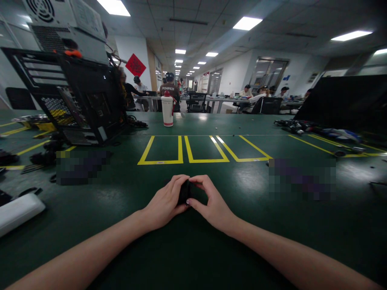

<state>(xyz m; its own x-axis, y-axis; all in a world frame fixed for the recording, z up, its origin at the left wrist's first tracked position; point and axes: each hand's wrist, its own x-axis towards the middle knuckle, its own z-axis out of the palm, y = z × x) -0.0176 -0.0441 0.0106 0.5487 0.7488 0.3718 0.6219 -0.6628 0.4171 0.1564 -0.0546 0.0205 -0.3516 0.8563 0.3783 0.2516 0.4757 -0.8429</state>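
Low over the green tabletop (187, 257), both hands meet at a small black object (184, 194) whose kind I cannot make out. My left hand (165, 203) is closed around its left side and covers much of it. From the right, my right hand (213, 205) pinches its edge, with the thumb at the lower corner and the fingertips at the top. A gap shows between that thumb and the fingers. Beyond the hands, yellow tape outlines (208, 160) mark three bays on the table.
An open black computer case (90, 100) stands at the left with a grey metal unit (72, 30) on top. A white tumbler (167, 110) is upright near the far edge. At left lies a white object (21, 213); a dark monitor (347, 102) stands right. People sit at tables behind.
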